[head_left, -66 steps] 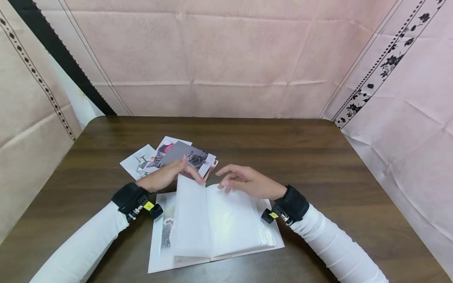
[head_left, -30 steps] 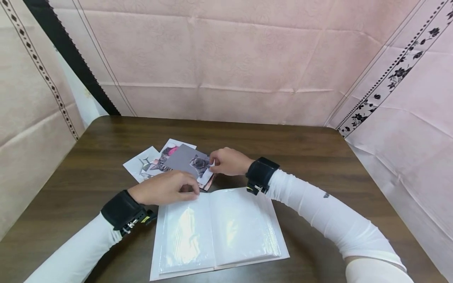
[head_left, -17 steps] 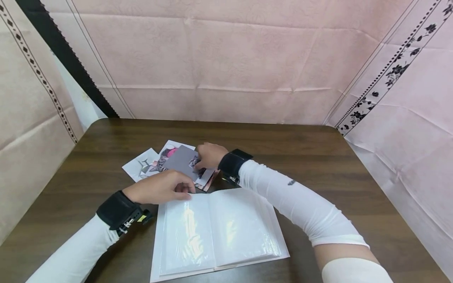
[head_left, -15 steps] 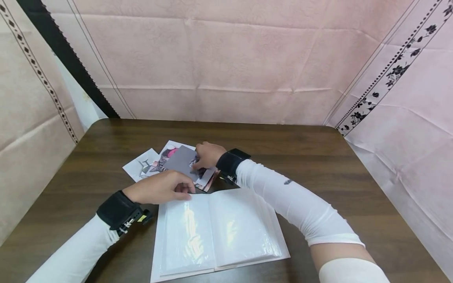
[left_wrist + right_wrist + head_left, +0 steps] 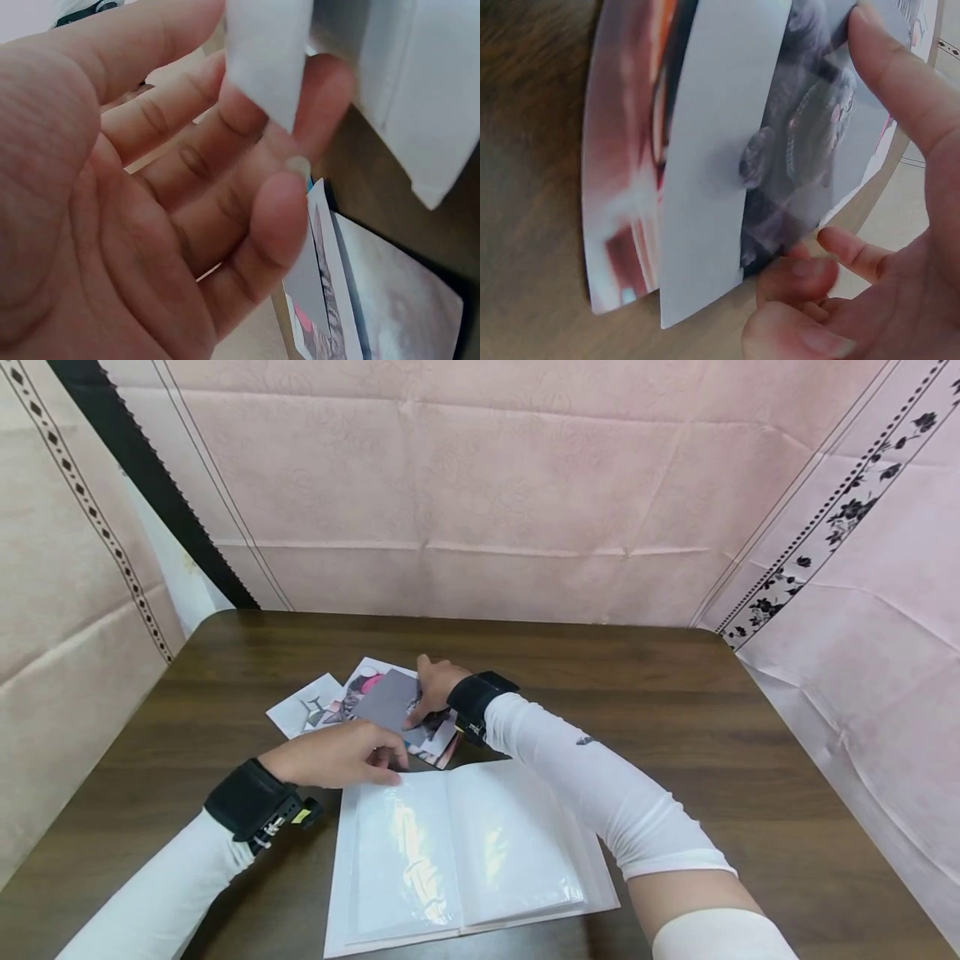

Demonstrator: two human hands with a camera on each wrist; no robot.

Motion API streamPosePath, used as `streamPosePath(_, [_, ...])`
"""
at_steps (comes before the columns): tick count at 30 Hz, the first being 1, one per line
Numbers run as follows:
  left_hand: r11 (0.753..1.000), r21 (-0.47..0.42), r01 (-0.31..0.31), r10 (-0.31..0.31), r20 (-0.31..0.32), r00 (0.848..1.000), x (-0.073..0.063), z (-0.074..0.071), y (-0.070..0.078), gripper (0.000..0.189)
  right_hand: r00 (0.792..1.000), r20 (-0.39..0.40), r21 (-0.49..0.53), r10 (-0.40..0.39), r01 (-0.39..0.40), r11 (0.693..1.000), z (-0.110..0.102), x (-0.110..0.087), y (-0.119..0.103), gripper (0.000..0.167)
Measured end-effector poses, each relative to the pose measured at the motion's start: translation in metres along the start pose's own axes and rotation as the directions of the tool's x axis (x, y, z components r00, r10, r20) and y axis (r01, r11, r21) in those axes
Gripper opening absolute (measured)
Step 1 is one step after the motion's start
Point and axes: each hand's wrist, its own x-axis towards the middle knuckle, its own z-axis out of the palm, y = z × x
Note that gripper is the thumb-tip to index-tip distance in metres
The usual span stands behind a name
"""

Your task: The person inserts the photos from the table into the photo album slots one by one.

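Moved left, my right grip seemingly pinches the cat photo, my left grip the album page; likely picking up, next lifting.

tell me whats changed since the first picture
The right hand has moved from over the album to the photos beyond and now grips the cat photo, thumb on its face, fingers at its edge. The left page, raised before, now lies turned to the left; the left hand is at its top edge. The album still lies open on the table, the photos beyond it.
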Motion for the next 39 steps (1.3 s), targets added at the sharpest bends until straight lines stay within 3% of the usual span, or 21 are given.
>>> streamPosePath(6, [1.000, -0.016, 0.016, -0.016, 0.028, 0.999, -0.002, -0.003, -0.001, 0.015, 1.000, 0.031, 0.018, 0.003, -0.004, 1.000, 0.002, 0.011, 0.008, 0.084])
streamPosePath(9, [0.999, -0.045, 0.026, -0.024, 0.050, 0.998, -0.002, -0.005, -0.003, 0.016, 0.998, 0.048, 0.014, -0.038, 0.038, 0.999, 0.004, 0.019, 0.015, 0.072])
streamPosePath(12, [0.995, -0.096, 0.027, -0.020, 0.072, 0.997, -0.002, -0.006, -0.006, 0.018, 0.992, 0.047, 0.081, -0.115, 0.111, 0.991, 0.002, 0.022, 0.021, 0.046])
streamPosePath(16, [0.989, -0.150, -0.001, 0.013, 0.080, 0.997, -0.002, -0.008, -0.008, 0.016, 0.977, 0.027, 0.253, -0.212, 0.199, 0.947, -0.008, 0.012, 0.025, 0.020])
streamPosePath(20, [0.990, -0.142, -0.023, 0.031, 0.054, 0.998, 0.000, -0.007, -0.009, 0.011, 0.967, 0.020, 0.372, -0.255, 0.229, 0.899, -0.018, -0.001, 0.028, 0.021])
streamPosePath(26, [0.993, -0.114, 0.000, 0.002, 0.023, 1.000, 0.001, -0.005, -0.013, 0.004, 0.966, -0.033, 0.428, -0.256, 0.245, 0.870, -0.024, -0.013, 0.037, 0.021])
streamPosePath(33, [0.995, -0.095, 0.006, -0.004, 0.025, 1.000, 0.002, -0.002, -0.017, 0.009, 0.971, -0.102, 0.526, -0.216, 0.237, 0.816, -0.021, -0.023, 0.050, 0.019])
streamPosePath(39, [0.997, -0.081, -0.016, 0.019, 0.032, 0.999, 0.002, -0.004, -0.019, 0.009, 0.983, -0.084, 0.601, -0.163, 0.180, 0.779, -0.016, -0.035, 0.059, 0.012])
